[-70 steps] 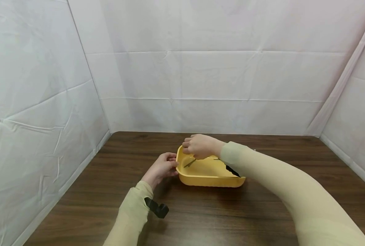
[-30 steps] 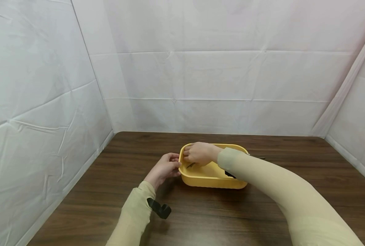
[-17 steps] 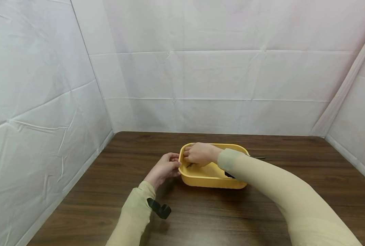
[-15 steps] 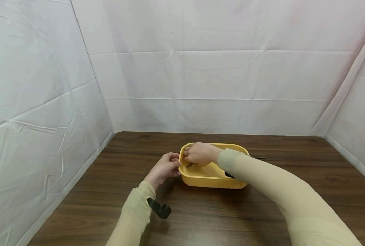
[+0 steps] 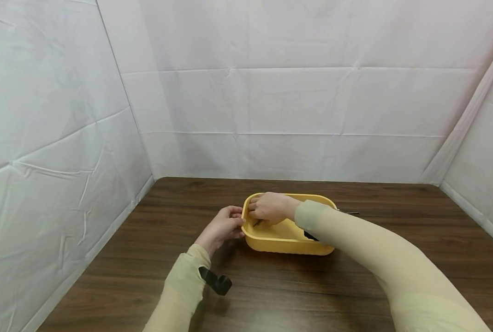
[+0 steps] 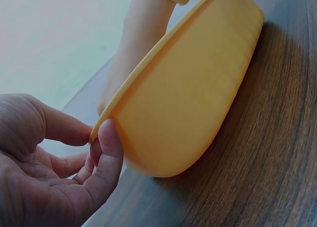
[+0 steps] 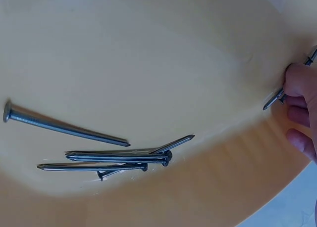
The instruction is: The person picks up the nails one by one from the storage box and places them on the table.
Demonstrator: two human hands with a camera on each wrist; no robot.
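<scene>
Yellow oval tub [image 5: 285, 243] upright on table, grey nail [image 7: 277, 97] seemingly pinched inside

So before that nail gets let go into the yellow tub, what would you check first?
1. Nail held: ok, the right hand pinches it at the fingertips.
2. Nail over the tub: ok, its point hangs inside, near the wall.
3. Tub steady: ok, the left hand grips the rim between thumb and fingers, and the tub sits on the table.
4. Room in the tub: ok, the loose nails lie off to one side.
5. Nails left outside: not ok, a thin dark piece like a nail lies on the table behind the tub.
6. Nail's point touching the wall: cannot tell.
</scene>
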